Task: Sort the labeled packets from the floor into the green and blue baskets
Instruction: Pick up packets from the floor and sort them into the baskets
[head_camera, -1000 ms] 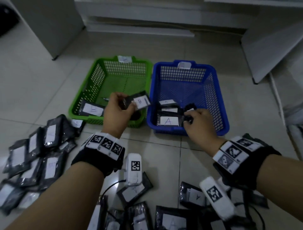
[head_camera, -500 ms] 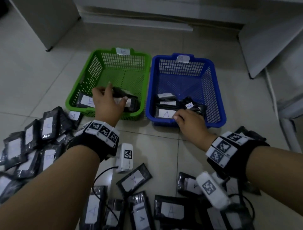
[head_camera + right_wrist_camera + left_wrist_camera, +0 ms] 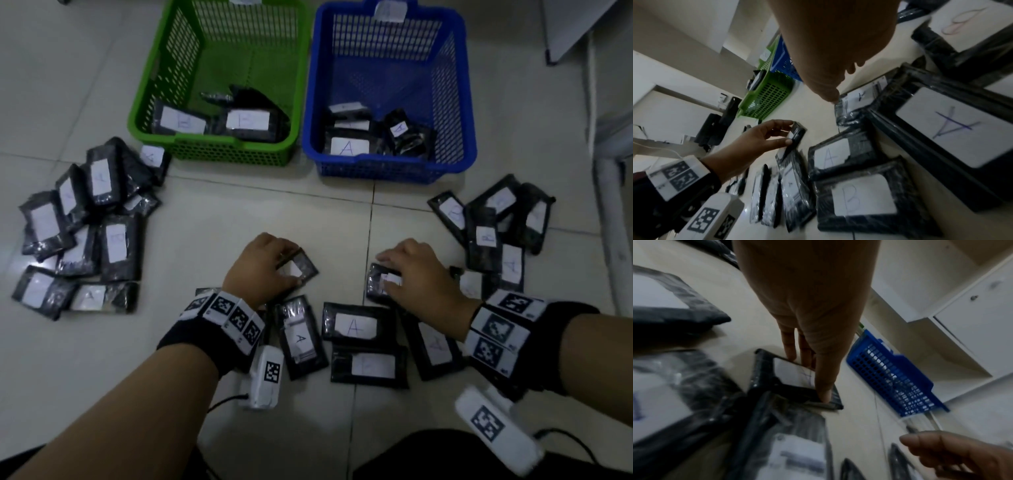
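Note:
The green basket [image 3: 219, 150] holds black packets labelled B, and the blue basket [image 3: 387, 168] beside it holds packets labelled A. My left hand [image 3: 291, 267] is down at the floor and pinches a black packet [image 3: 303, 270] between thumb and fingers, tilting it up; the left wrist view shows that packet [image 3: 791, 374] with its white label. My right hand [image 3: 390, 274] lies curled over another black packet [image 3: 378, 286], thumb at its edge. The thumb tip [image 3: 830, 95] touches that packet [image 3: 855, 100] in the right wrist view.
Several labelled packets lie in front of me, among them an A packet [image 3: 356, 325] and a B packet [image 3: 859, 198]. A pile of packets [image 3: 85, 233] sits at the left and another pile [image 3: 496, 226] at the right. White furniture [image 3: 582, 31] stands at the back right.
Both hands have come back from the baskets to the floor. The packets they held now lie in the green and blue baskets. Each hand has taken hold of a new packet.

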The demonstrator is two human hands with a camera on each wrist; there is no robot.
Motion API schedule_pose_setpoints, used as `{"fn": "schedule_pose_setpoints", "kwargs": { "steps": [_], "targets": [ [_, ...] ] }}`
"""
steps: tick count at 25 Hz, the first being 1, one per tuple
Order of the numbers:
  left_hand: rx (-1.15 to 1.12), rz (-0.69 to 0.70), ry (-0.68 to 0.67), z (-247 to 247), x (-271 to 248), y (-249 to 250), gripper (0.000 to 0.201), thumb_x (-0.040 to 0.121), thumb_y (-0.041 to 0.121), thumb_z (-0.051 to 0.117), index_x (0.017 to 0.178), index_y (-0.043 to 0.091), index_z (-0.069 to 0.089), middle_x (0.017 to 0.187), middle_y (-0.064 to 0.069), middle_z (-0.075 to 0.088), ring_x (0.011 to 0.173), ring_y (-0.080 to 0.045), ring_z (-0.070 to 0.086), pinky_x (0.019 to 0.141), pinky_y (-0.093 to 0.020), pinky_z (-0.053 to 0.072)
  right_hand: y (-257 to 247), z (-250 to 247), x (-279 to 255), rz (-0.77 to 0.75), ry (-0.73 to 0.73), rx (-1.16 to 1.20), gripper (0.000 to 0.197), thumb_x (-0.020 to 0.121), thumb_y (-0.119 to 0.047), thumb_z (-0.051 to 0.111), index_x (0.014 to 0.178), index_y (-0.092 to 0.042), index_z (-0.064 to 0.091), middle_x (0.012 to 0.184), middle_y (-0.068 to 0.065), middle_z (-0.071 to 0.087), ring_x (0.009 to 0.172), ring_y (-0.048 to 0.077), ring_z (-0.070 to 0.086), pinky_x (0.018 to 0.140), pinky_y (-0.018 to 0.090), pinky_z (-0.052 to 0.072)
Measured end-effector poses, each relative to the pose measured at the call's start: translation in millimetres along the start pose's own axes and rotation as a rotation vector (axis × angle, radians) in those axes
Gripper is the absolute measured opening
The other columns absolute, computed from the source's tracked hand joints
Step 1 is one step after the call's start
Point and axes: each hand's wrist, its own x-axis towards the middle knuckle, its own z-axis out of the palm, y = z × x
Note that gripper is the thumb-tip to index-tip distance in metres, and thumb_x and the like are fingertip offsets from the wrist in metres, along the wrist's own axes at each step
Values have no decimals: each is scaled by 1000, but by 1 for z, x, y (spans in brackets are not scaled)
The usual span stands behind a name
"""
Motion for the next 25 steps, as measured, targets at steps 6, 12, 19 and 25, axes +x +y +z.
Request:
{"fn": "schedule_pose_setpoints", "kwargs": {
  "steps": [6,12,19,25],
  "targets": [
    [24,-123,-154,-7,11,8,51,60,31,86,104,21,63,95,1,52,90,-15,53,75,-22,37,7,5,2,100,-222,-243,57,73,-23,74,122,-13,49,113,11,43,106,29,46,86,35,45],
    [-341,-89,-6,-40,41,51,24,79,47,67,93,30,57,82,2,67,70,-10,65,57,-23,49,-24,-51,50,-24,-43,186,18,89,-31,59,100,-20,51,85,-4,58,80,19,60,58,26,41],
    [-730,22,185,-69,116,122,50,82,30,64,129,35,48,105,-4,69,94,-25,67,86,-44,55,-11,-142,122,190,333,617,29,92,-18,52,121,-15,53,106,7,63,75,22,63,48,27,53],
    [-207,90,261,-58,166,133,39,86,20,62,123,22,49,110,-4,62,85,-17,55,75,-29,48,24,-134,152,337,284,675,37,84,4,58,120,-4,57,110,16,65,76,26,66,65,35,60]
  ]
}}
